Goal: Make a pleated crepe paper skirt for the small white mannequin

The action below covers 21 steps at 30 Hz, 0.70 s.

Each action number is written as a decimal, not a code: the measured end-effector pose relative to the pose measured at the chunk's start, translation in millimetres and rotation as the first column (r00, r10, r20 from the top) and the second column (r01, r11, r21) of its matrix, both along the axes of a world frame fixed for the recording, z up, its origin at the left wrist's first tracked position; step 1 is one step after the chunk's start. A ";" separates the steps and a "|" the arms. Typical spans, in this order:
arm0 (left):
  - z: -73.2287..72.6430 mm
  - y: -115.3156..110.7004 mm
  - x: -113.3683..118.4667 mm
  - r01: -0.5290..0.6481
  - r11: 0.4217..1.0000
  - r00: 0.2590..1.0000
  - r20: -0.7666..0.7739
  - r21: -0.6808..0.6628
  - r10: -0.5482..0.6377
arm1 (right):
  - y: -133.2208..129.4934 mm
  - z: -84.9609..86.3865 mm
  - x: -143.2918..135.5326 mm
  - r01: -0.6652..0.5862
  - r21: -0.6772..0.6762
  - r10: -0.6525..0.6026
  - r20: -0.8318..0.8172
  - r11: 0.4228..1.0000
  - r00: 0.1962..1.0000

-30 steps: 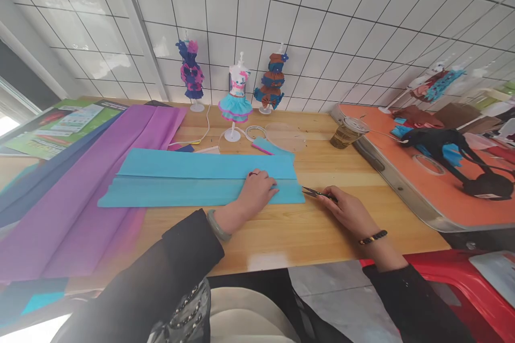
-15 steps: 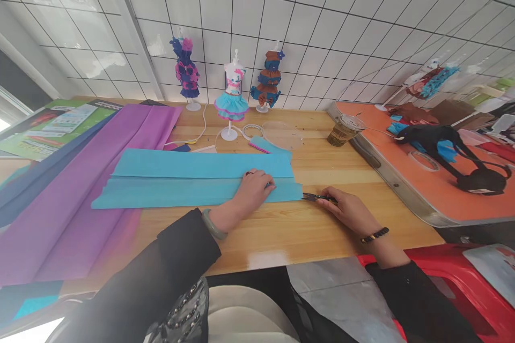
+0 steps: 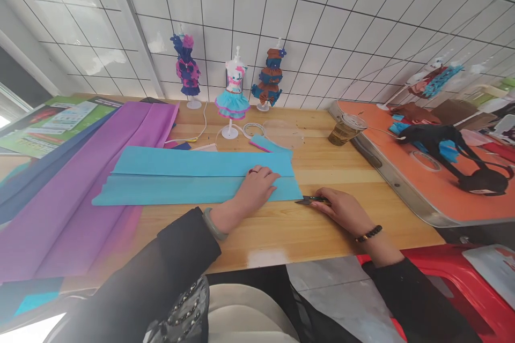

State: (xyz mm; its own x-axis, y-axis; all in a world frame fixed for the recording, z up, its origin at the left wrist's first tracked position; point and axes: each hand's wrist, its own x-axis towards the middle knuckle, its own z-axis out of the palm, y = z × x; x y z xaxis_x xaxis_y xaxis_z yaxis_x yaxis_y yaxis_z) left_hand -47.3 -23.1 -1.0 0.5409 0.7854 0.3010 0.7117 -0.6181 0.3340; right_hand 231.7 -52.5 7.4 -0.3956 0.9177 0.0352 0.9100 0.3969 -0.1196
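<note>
A long strip of folded light blue fabric (image 3: pixel 177 163) lies across the wooden table in front of me. My left hand (image 3: pixel 257 188) rests on its right part with the fingers laid down on the cloth, pressing it flat. In my right hand (image 3: pixel 344 210) is a small pair of dark scissors (image 3: pixel 309 200). The blades point left at the lower right corner of the fabric, by its near edge. From here I cannot make out whether cloth is between the blades.
Purple fabric (image 3: pixel 76 187) covers the table's left side. Three dressed mini mannequins stand along the wall, the middle one in a blue ruffled skirt (image 3: pixel 232 104). A plastic cup (image 3: pixel 345 129) stands at the right, beside an orange table (image 3: pixel 406 171) holding a black bag-like item (image 3: pixel 434 142).
The scissors have shifted slightly left and down, to the near corner of the blue fabric, and my right hand has moved with them. My left hand stays nearly in place.
</note>
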 end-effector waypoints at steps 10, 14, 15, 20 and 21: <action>-11.4 -2.8 -0.7 0.334 0.942 0.932 -0.139 -0.042 -0.336 | 2.1 -1.4 0.2 -0.041 0.029 0.042 -0.011 0.999 0.999; -9.2 -4.3 -2.9 0.343 0.936 0.926 -0.136 -0.079 -0.351 | 2.2 -1.8 -0.1 -0.045 0.041 0.046 -0.026 0.998 0.999; -8.6 -4.6 -3.3 0.342 0.935 0.926 -0.136 -0.087 -0.352 | 2.1 -2.1 0.0 -0.046 0.045 0.047 -0.030 0.998 0.998; -7.6 -5.0 -4.9 0.350 0.929 0.920 -0.143 -0.120 -0.365 | 1.5 -3.7 1.8 -0.045 0.050 0.047 -0.041 0.998 0.998; -7.5 -4.9 -5.2 0.351 0.928 0.919 -0.143 -0.127 -0.367 | 1.4 -3.8 2.3 -0.042 0.049 0.044 -0.040 0.998 0.998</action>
State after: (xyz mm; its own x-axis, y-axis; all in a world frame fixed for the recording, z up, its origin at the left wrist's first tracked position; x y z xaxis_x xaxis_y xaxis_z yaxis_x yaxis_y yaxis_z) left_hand -52.5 -28.0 -8.5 0.8269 0.5498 0.1183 0.4969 -0.8127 0.3044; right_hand 234.0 -51.1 3.5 -0.4322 0.8967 0.0957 0.8867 0.4419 -0.1360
